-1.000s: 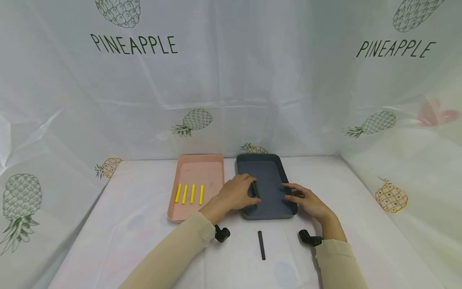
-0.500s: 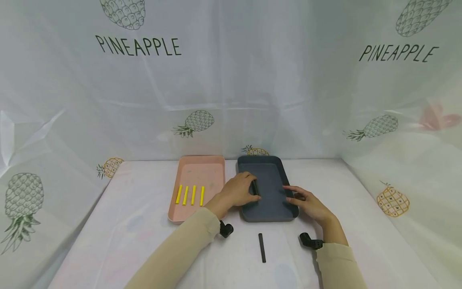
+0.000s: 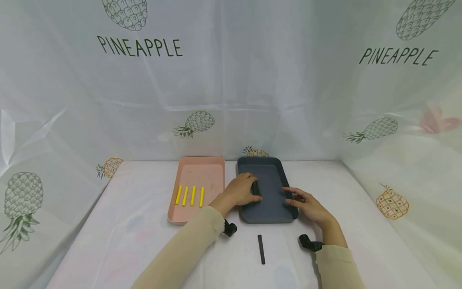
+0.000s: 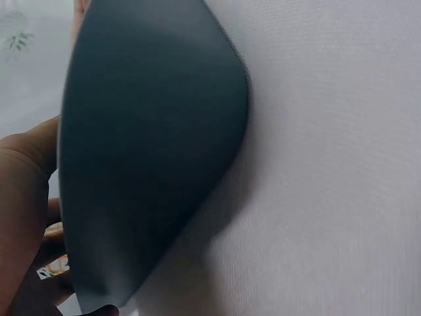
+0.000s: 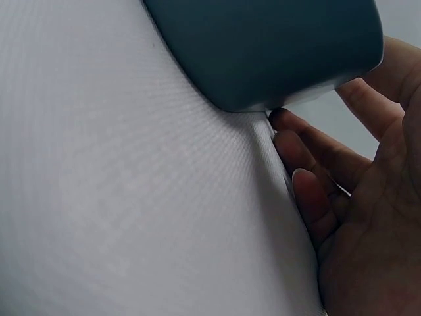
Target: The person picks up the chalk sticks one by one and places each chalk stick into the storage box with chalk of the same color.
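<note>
In the head view my left hand [image 3: 239, 190] reaches over the left wall of the dark grey tray [image 3: 270, 176]. Its thumb and fingers hold a black stick [image 3: 256, 188] by its two ends, low in the tray. Whether more sticks lie under the hand is hidden. My right hand [image 3: 308, 204] rests at the tray's right rim, thumb and index finger reaching over it, fingers loosely bent. The right wrist view shows its other fingers [image 5: 312, 201] outside the tray wall, close to the cloth. Another black stick [image 3: 261, 249] lies on the cloth in front of the tray.
Left of the dark tray stands a pink tray [image 3: 202, 162] holding several yellow sticks [image 3: 193, 196] in a row. A white cloth [image 3: 137, 224] covers the table. Behind and at the sides hangs a curtain [image 3: 252, 80] with printed pineapples.
The left forearm has shifted slightly to the right, its hand staying at the stick in the dark tray. The whole head view has moved down a little. The right hand stays at the rim.
</note>
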